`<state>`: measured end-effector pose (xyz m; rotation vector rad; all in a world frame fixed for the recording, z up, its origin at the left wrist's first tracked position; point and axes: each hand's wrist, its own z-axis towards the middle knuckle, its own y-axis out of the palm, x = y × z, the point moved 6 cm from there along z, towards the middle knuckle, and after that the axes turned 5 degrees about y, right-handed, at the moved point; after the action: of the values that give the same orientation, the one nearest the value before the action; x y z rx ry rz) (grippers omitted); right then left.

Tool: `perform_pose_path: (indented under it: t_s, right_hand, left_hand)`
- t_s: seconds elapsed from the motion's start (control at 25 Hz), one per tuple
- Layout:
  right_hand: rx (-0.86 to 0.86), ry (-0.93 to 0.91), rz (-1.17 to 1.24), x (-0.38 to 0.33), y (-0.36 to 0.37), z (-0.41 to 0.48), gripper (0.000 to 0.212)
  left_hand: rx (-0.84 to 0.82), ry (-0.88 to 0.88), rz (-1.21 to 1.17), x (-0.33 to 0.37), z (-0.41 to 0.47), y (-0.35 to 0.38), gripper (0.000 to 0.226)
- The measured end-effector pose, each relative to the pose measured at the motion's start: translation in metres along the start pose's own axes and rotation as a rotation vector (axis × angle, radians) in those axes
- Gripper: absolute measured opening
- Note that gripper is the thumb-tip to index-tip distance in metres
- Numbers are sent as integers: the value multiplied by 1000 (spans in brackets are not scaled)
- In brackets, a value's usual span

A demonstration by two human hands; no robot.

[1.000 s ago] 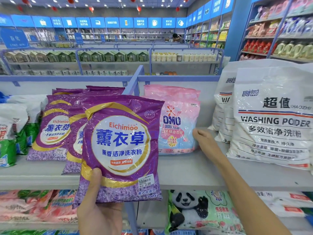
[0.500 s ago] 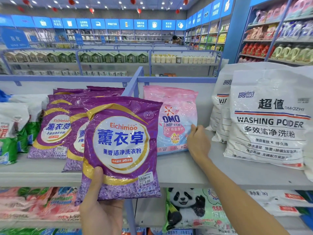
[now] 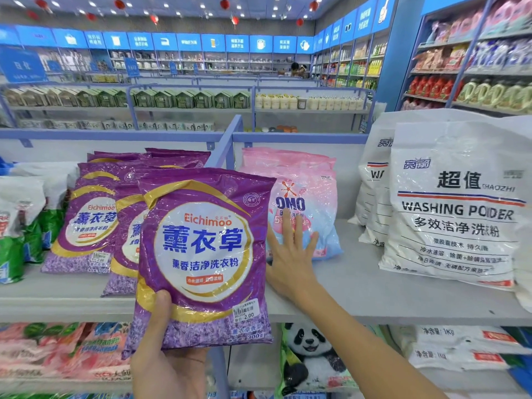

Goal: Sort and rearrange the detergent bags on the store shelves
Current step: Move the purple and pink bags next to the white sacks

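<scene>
On the shelf (image 3: 359, 289), fingers (image 3: 288, 230) touch crinkly pink bag (image 3: 305, 180).

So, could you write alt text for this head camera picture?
A left hand holds a purple plastic Eichimoo detergent bag before a grey store shelf, while the right hand rests open against a pink OMO detergent bag standing there.

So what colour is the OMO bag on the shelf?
The OMO bag is pink fading to pale blue lower down; head view shows it.

left hand (image 3: 168, 367) fingers hidden behind purple bag (image 3: 204, 249); OMO bag (image 3: 308, 182) left side covered; green bag (image 3: 11, 251) cropped left
</scene>
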<state>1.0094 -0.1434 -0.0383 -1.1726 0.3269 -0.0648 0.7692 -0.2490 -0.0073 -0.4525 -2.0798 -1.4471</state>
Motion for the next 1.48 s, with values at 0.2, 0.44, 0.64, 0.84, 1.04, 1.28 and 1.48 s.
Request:
perform_pose_path:
  t_s: [0.2, 0.44, 0.64, 0.84, 1.04, 1.28, 1.48]
  right_hand:
    - [0, 18, 21, -7, -1, 9, 84]
    - [-48, 41, 72, -6, -11, 2, 80]
    - [-105, 259, 1184, -12, -64, -53, 40]
    - [-306, 109, 1559, -52, -110, -119, 50]
    - [-223, 134, 1518, -70, -108, -149, 53]
    - [-281, 125, 1519, -138, -81, -164, 47]
    - [-277, 144, 1489, -227, -51, -144, 35]
  left_hand:
    - [-45, 19, 4, 2, -5, 5, 26]
    - [-156, 3, -14, 2, -14, 14, 54]
    - [-225, 12, 29, 5, -22, 17, 52]
    - [-228, -15, 86, 7, -35, 7, 43]
    - [-306, -116, 199, 26, -40, -25, 46]
    - [-433, -38, 535, 98, 25, -95, 79]
    - [-379, 42, 704, 174, 99, -143, 51]
